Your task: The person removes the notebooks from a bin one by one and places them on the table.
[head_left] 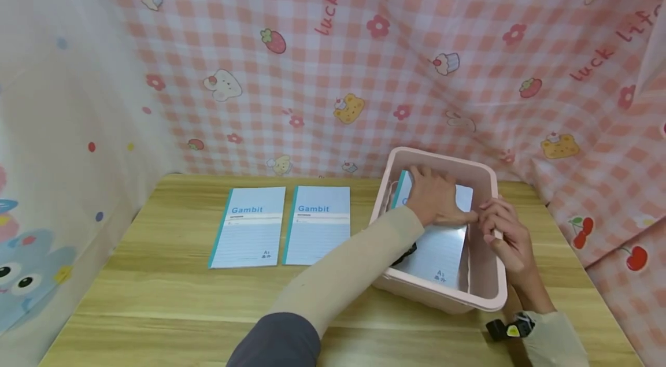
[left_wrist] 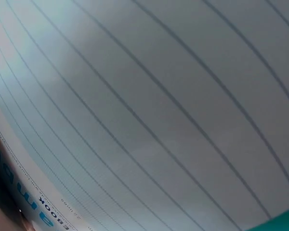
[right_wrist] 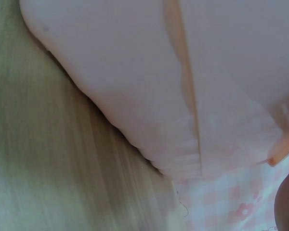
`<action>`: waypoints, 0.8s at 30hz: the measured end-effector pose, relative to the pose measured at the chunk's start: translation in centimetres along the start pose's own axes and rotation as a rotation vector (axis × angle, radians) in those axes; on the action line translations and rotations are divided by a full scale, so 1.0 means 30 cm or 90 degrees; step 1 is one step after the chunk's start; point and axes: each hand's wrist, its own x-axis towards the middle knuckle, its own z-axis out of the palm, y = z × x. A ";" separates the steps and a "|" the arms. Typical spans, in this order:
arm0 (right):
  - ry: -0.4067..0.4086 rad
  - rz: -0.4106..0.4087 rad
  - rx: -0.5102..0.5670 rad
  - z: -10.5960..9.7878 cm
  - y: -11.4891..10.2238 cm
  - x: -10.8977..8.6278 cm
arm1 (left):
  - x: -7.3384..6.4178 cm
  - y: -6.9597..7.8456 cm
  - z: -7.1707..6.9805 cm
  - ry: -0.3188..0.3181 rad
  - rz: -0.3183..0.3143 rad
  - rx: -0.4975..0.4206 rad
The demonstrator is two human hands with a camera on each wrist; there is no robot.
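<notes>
A pale pink plastic bin (head_left: 451, 301) sits on the right part of the table. Inside it lies a white-and-blue notebook (head_left: 434, 257) with a teal spine, its ruled cover (left_wrist: 144, 115) filling the left wrist view. My left hand (head_left: 436, 196) reaches into the bin and rests spread over the notebook's upper part, thumb toward the right edge, covering most of its title. With curled fingers, my right hand (head_left: 510, 237) grips the bin's right rim. The right wrist view shows the bin's outer wall (right_wrist: 120, 72) close up.
Two matching notebooks, one farther left (head_left: 248, 228) and one nearer the bin (head_left: 317, 225), lie side by side on the wooden table (head_left: 156, 297). A pink checked cloth (head_left: 312, 78) hangs behind the table, and a pale printed cloth (head_left: 67, 112) hangs at left.
</notes>
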 end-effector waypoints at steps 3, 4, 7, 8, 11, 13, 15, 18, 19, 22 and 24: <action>-0.001 0.003 -0.005 0.001 -0.001 0.004 | 0.006 -0.008 -0.013 -0.002 -0.013 -0.006; 0.000 0.006 -0.008 0.002 -0.001 0.004 | 0.008 -0.011 -0.016 -0.004 -0.018 -0.007; 0.003 0.009 -0.009 0.002 -0.002 0.006 | 0.016 -0.018 -0.026 -0.004 -0.022 -0.026; 0.004 0.010 -0.007 0.002 -0.001 0.006 | 0.019 -0.021 -0.030 -0.001 -0.022 -0.034; 0.006 0.013 -0.004 0.002 0.002 0.005 | 0.022 -0.027 -0.043 0.017 -0.012 -0.048; 0.006 0.015 -0.004 0.000 0.005 0.005 | 0.022 -0.029 -0.052 0.034 -0.004 -0.052; 0.004 0.015 -0.004 -0.002 0.008 0.003 | 0.021 -0.031 -0.058 0.045 0.001 -0.055; 0.001 0.011 -0.005 -0.005 0.011 0.001 | 0.019 -0.031 -0.063 0.043 -0.002 -0.075; 0.001 0.010 -0.003 -0.005 0.011 0.001 | 0.018 -0.031 -0.064 0.040 -0.003 -0.081; -0.001 0.008 -0.003 -0.006 0.010 0.000 | 0.016 -0.032 -0.072 0.037 -0.004 -0.084; 0.000 0.007 0.000 -0.007 0.007 -0.001 | 0.015 -0.033 -0.079 0.046 0.003 -0.079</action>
